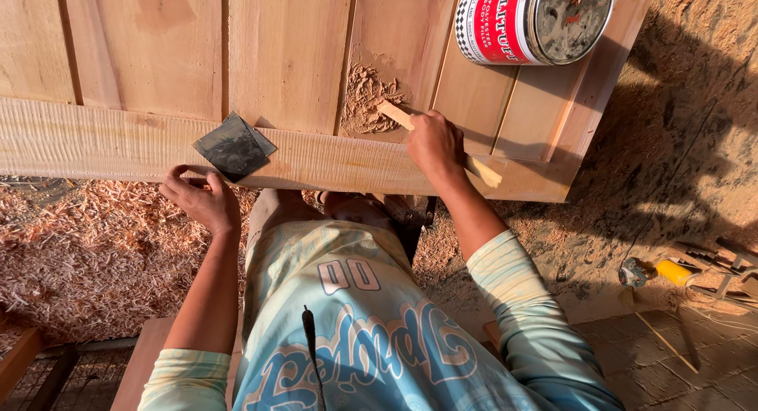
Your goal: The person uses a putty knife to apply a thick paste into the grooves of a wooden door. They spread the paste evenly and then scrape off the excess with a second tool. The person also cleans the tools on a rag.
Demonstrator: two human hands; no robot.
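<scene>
From the head camera we look down at our own two bare hands working on a panelled wooden door [284, 56] lying flat in front of us. Our right hand [434, 142] has its grip closed around a flat wooden stick [395, 113]; the far tip of the stick rests in a patch of tan filler paste [369, 99] smeared over a seam between two panels, and its near end juts out below our wrist. Our left hand [201, 199] curls its fingers over the near edge of the door, a narrow grip on the wood itself. Just beside that hand, on the door's ribbed bottom rail, lies a dark square scraper [234, 146], not touched by either hand. A red-and-white tin [537, 16] stands at the door's far right corner, well apart from both hands. Wood shavings [87, 253] cover the floor at left.
</scene>
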